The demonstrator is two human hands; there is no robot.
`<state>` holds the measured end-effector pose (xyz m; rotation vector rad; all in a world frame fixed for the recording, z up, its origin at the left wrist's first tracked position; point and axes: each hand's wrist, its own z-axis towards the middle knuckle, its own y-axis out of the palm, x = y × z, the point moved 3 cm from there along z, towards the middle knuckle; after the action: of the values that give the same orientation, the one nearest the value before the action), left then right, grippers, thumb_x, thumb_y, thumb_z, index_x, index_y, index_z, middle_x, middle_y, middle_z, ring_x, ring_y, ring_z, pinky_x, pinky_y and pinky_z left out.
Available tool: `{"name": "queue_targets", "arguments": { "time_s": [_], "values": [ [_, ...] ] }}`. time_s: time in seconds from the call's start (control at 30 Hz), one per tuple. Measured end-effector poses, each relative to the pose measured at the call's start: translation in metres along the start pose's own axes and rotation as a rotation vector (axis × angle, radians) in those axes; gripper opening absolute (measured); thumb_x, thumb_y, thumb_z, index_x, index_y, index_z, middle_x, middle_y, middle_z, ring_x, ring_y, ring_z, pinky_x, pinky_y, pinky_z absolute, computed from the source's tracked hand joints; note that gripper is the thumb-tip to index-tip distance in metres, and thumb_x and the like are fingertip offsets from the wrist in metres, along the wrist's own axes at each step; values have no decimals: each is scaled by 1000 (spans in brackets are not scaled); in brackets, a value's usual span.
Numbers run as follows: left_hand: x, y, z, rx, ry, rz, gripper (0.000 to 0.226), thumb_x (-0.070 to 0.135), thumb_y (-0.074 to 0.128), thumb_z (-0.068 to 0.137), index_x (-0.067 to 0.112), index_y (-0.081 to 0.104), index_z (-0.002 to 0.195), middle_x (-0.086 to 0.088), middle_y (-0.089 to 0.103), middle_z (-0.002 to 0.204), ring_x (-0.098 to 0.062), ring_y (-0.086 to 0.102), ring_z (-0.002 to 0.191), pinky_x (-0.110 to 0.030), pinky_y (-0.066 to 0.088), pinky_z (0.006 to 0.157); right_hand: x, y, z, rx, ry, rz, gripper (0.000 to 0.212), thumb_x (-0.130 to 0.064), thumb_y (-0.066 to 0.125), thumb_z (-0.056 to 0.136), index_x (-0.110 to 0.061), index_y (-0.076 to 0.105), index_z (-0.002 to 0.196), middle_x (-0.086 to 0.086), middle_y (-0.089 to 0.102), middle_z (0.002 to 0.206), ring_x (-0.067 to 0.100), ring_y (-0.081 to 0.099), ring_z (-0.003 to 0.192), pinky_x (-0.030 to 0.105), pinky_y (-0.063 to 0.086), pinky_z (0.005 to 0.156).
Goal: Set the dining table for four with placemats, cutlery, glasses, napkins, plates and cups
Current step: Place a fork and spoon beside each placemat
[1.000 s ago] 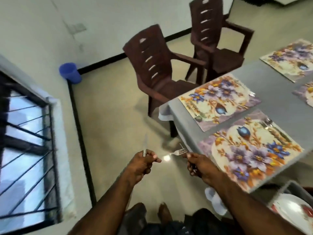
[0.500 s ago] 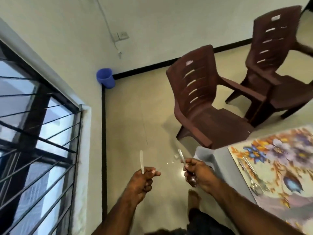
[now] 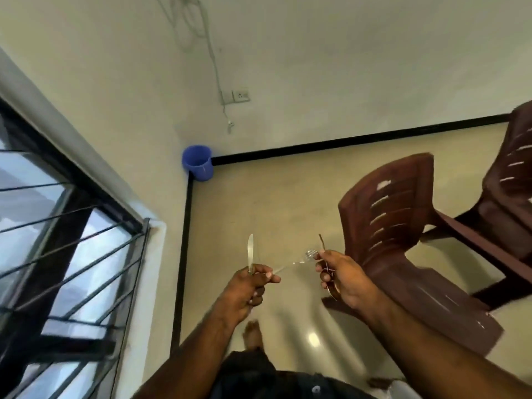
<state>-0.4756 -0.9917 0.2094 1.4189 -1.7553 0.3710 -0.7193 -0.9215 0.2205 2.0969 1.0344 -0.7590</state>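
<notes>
Cutlery is carried in both hands, clear of any surface, over the tiled floor [image 3: 239, 214]; the left hand [image 3: 247, 286] has its fingers curled tight round the handle of a knife [image 3: 250, 250], whose blade stands upright above the fist, tip highest; from the thumb side of that same grip a fork [image 3: 299, 260] runs out toward the right, blurred, its tines ending just beside the right hand's fingertips, and whether those fingertips touch the tines cannot be told. The right hand [image 3: 342, 276] is closed round a thin piece of cutlery [image 3: 321, 243], one end sticking up above the knuckles and a rounded end showing below the palm, too blurred to name.

Against half a second ago, the fork now shows stretched between the two grips, where before no such piece ran out from the left fist; the knife stays upright in the left fist as it was. The floral placemat and table corner that lay to the right of the right hand have gone from view; the brown chair [image 3: 403, 246] sits nearer that hand's right side, with a second chair [image 3: 509, 180] beyond it; the blue bucket [image 3: 198, 162] stands in the wall corner well above the grips, and the barred window [image 3: 63, 254] fills the space left of the left arm.
</notes>
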Motion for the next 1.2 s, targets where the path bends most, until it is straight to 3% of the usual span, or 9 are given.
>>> {"name": "queue_targets", "arguments": {
  "time_s": [0.07,0.23,0.43,0.57,0.67,0.8,0.93,1.07,1.2],
  "values": [
    [40,-10,32,-54,-18,88,8,1,64,99,5,63,107,-26,76,110,-11,29,50,-21,24,42,-19,17,28,54,-22,8,23,-30,64,103,-9,70,105,6,60,74,12,38,50,26,37,46],
    [130,-29,100,-156,-85,279,8,6,65,100,5,64,107,-24,77,109,-12,32,54,-24,26,45,-64,55,92,134,-18,-9,25,-28,63,103,-6,72,111,11,63,78,13,39,50,27,37,46],
    [199,-36,200,-214,-134,376,11,8,67,97,6,66,107,-23,77,108,-12,36,56,-27,26,50,-104,77,189,83,30,3,28,-23,73,96,-1,73,113,12,65,86,13,39,54,28,36,49],
    [239,-24,270,-173,-153,483,13,6,66,96,3,66,109,-19,79,104,-13,39,57,-28,29,51,-145,85,277,42,50,-26,17,-12,73,95,-1,73,108,10,66,83,12,40,53,28,38,49],
    [304,-4,362,-119,-136,414,12,5,66,98,0,65,109,-21,78,103,-13,35,54,-27,26,48,-215,83,375,-20,46,45,10,-6,71,95,-3,73,104,11,68,86,11,41,54,27,38,50],
    [350,7,392,-49,-88,315,16,2,64,99,-6,63,114,-25,77,104,-13,31,53,-26,23,48,-266,100,407,-65,-12,-20,6,-8,68,98,-5,72,103,12,68,89,13,42,54,28,40,51],
    [413,67,480,-103,-92,325,12,6,66,100,0,68,110,-25,77,104,-13,34,54,-26,26,49,-380,70,471,-18,-101,-103,16,-9,72,96,4,72,104,13,69,86,15,44,55,29,41,50],
    [448,132,570,-211,-121,479,10,12,70,98,6,72,106,-20,78,103,-9,38,50,-24,29,46,-430,16,523,128,-103,56,22,-15,71,98,4,70,108,9,67,83,13,42,54,27,39,48],
    [486,201,667,-325,-145,533,34,37,66,103,4,68,112,-17,78,104,-10,37,52,-21,28,43,-459,-50,567,339,-68,265,23,-22,69,100,-1,73,106,9,63,85,13,41,54,27,36,48]
  ]
}}
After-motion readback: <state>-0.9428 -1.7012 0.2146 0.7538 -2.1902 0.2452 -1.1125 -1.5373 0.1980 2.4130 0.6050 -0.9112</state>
